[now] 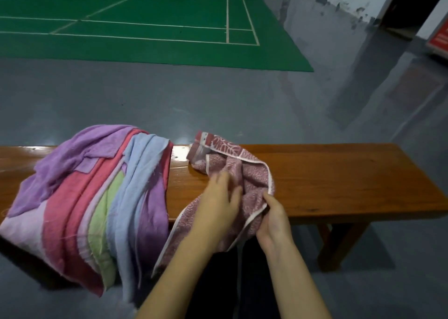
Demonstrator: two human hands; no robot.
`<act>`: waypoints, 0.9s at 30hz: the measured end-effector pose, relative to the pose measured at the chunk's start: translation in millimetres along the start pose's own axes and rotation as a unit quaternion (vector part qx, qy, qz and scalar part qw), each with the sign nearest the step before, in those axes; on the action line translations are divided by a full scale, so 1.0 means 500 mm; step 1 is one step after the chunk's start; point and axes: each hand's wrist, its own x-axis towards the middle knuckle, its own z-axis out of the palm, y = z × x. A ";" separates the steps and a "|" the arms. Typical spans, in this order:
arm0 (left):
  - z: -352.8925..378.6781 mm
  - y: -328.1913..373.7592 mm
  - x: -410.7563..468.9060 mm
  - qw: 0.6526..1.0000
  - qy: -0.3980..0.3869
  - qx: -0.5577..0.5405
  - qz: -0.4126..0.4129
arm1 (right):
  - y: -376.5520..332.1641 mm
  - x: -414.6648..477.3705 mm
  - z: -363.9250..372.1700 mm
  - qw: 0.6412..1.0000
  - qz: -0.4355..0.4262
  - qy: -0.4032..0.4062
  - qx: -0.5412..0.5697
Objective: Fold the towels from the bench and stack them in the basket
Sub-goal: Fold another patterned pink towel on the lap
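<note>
Barely begun, by the look of it: no folded towel and no basket in view. Unfolded pile (89, 197) heaped on left of tabletop (339, 173), spilling over near edge. Red towel (232, 163) crumpled just right of pile. Right hand (274, 219) grip pinching its white-edged hem; left hand (218, 204) released, fingers spread flat on the cloth.
</note>
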 end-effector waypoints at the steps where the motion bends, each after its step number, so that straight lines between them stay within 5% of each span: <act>1: 0.010 -0.001 -0.026 0.999 -0.035 -0.023 0.001 | 0.000 0.002 -0.003 1.000 0.010 -0.009 -0.002; 4: 0.030 -0.015 -0.071 0.997 -0.074 -0.018 -0.018 | 0.000 0.007 -0.005 0.999 0.008 -0.041 -0.015; 7: 0.016 -0.029 -0.071 0.997 -0.012 -0.001 -0.070 | -0.007 -0.005 -0.001 0.994 -0.036 -0.086 -0.055; 12: -0.010 -0.042 -0.055 0.998 0.060 0.004 -0.034 | -0.019 -0.019 0.005 0.972 -0.163 -0.083 -0.147; 14: -0.013 -0.048 -0.047 0.998 0.065 0.019 -0.016 | -0.019 -0.017 0.003 0.923 -0.284 -0.063 -0.253; 16: -0.018 -0.041 -0.043 0.998 0.064 0.018 -0.013 | -0.014 -0.023 0.009 0.812 -0.415 -0.122 -0.393; 18: -0.029 -0.028 -0.040 0.997 0.071 -0.012 -0.019 | -0.002 -0.021 0.014 0.703 -0.463 -0.190 -0.504; 19: -0.035 -0.023 -0.039 0.996 0.079 -0.035 -0.025 | 0.000 -0.020 0.016 0.689 -0.453 -0.204 -0.528; 23: -0.058 -0.033 -0.039 0.990 0.105 -0.085 -0.028 | -0.014 -0.032 0.020 0.723 -0.401 -0.194 -0.528; 27: -0.070 -0.049 -0.047 0.991 0.044 -0.121 -0.034 | -0.014 -0.038 0.016 0.752 -0.323 -0.215 -0.533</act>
